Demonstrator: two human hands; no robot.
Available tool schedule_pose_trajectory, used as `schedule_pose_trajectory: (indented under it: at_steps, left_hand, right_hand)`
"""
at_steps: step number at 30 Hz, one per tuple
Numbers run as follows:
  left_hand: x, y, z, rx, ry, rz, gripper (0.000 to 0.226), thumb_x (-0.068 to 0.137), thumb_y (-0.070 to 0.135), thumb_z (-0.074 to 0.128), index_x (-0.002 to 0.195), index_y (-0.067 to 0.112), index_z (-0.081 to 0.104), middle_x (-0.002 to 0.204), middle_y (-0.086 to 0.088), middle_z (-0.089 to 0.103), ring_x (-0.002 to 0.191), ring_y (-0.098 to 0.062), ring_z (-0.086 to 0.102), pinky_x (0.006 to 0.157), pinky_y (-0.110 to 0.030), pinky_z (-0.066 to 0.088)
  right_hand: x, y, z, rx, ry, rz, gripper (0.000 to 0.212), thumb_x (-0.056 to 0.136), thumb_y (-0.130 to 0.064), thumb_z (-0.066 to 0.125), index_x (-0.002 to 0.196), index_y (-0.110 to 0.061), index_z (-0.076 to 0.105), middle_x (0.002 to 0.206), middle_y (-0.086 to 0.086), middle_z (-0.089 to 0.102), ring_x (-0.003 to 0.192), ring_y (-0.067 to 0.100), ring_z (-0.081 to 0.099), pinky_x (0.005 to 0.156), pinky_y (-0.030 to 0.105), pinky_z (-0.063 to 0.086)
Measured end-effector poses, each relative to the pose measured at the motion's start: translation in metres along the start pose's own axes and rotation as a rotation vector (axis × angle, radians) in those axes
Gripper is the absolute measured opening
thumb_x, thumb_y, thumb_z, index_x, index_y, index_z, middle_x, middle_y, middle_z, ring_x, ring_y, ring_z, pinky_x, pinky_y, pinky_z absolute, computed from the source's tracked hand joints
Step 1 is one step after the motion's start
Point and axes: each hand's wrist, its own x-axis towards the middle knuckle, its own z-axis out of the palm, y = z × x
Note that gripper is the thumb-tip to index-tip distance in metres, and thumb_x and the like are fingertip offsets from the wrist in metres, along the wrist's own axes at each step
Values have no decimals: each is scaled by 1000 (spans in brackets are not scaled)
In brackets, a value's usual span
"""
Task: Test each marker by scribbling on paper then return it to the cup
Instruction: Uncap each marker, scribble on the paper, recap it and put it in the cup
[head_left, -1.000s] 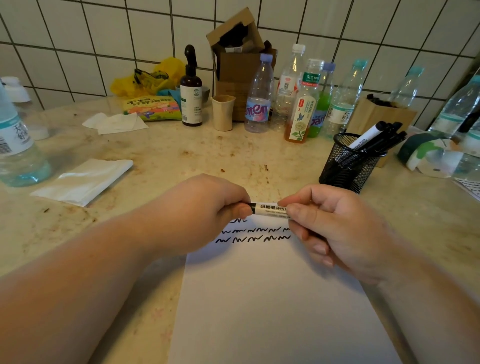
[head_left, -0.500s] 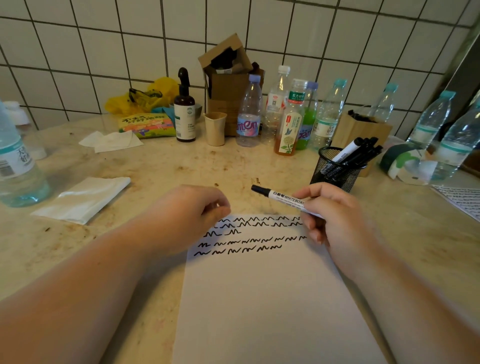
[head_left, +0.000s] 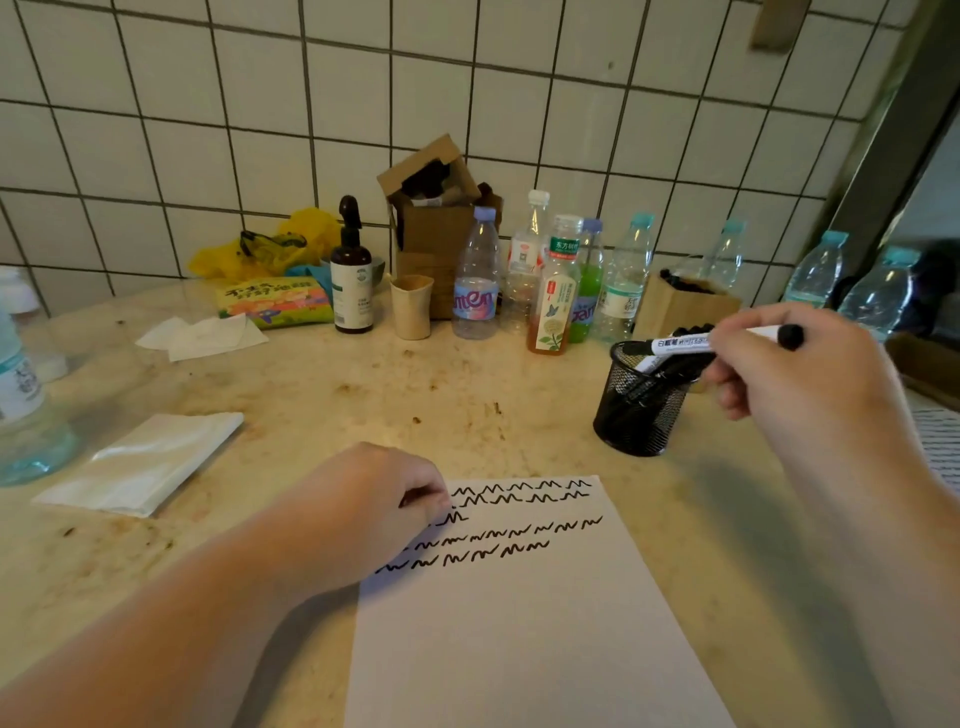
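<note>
My right hand (head_left: 800, 374) grips a white whiteboard marker (head_left: 680, 345) with black ends, holding it almost level right above the rim of the black mesh cup (head_left: 639, 415). Several other black markers stand in the cup. My left hand (head_left: 374, 499) rests on the top left corner of the white paper (head_left: 519, 639) with its fingers curled in and nothing visible in them. Several rows of black scribbles (head_left: 519, 519) run across the top of the sheet, partly hidden by that hand.
Several plastic bottles (head_left: 475, 280), a brown pump bottle (head_left: 352, 280), a small beige cup (head_left: 411, 306) and cardboard boxes (head_left: 436, 223) line the tiled wall. A folded white tissue (head_left: 140, 462) and a water bottle (head_left: 21, 410) lie at left. Another scribbled sheet (head_left: 935, 441) sits at the right edge.
The two hands came apart from the marker's cap end. My right hand carried the capped marker up and right to the mesh cup; my left hand settled on the paper's corner.
</note>
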Motion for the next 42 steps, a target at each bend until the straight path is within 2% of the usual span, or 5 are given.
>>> schedule_pose_trajectory:
  at_steps: [11, 20, 24, 30, 42]
  left_hand:
    - [0, 1, 1, 13, 25, 27, 14, 94, 44, 54, 93, 42, 67, 76, 22, 67, 65, -2, 60, 56, -19, 47]
    - [-1, 1, 2, -4, 33, 37, 13, 94, 45, 53, 95, 44, 66, 77, 27, 64, 66, 4, 58, 51, -14, 42]
    - [-1, 2, 2, 8, 33, 35, 13, 94, 45, 53, 97, 45, 66, 78, 25, 66, 68, 5, 59, 57, -16, 48]
    - [-1, 2, 1, 1, 16, 25, 14, 95, 43, 52, 97, 45, 65, 74, 23, 66, 63, 6, 60, 53, -13, 45]
    - [0, 1, -1, 7, 15, -10, 14, 95, 42, 52, 100, 46, 65, 82, 26, 66, 71, 4, 61, 63, -15, 51]
  right_hand:
    - [43, 6, 24, -461, -114, -79, 18, 92, -29, 67, 109, -27, 63, 92, 4, 73, 66, 18, 72, 66, 43, 64]
    - [57, 2, 32, -352, -147, 63, 8, 93, -30, 67, 97, -24, 62, 61, 2, 72, 44, 13, 63, 51, 31, 55]
    - [53, 16, 23, -298, 62, 41, 9, 93, -29, 59, 100, -29, 65, 94, -3, 69, 74, 18, 64, 70, 36, 55]
    - [54, 78, 32, -53, 4, 352, 77, 51, -18, 67, 127, -27, 58, 112, -1, 68, 102, 25, 62, 83, 42, 50]
    - [56, 98, 67, 142, -168, 469, 105, 24, -29, 93, 123, -30, 59, 115, -4, 71, 108, 26, 65, 88, 46, 51]
